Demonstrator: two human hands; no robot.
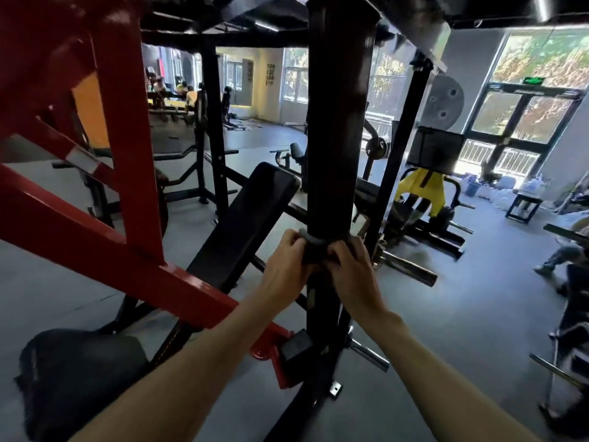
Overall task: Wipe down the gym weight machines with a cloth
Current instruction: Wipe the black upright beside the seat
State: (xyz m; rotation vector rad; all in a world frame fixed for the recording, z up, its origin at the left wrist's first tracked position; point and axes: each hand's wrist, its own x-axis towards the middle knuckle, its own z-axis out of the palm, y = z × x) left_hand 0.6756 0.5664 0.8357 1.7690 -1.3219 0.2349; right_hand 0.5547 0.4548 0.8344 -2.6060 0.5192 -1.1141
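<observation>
- Left hand (284,263) and right hand (350,267) clamped side by side on a dark cloth (314,248), fingers curled into its folds.
- Cloth wrapped around the black upright post (338,138) of a weight machine, centre of scene, partway down the post.
- Red frame beam (105,250) slanting across the left, near side.
- Black padded bench (248,215) tilted just left of the post, behind the hands.
- Yellow machine (420,189) far right, near the windows.

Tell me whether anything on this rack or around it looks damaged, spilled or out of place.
Nothing stands out. Both hands, left hand and right hand, hold a grey cloth wrapped around the black upright post. The floor shows no spill.
</observation>
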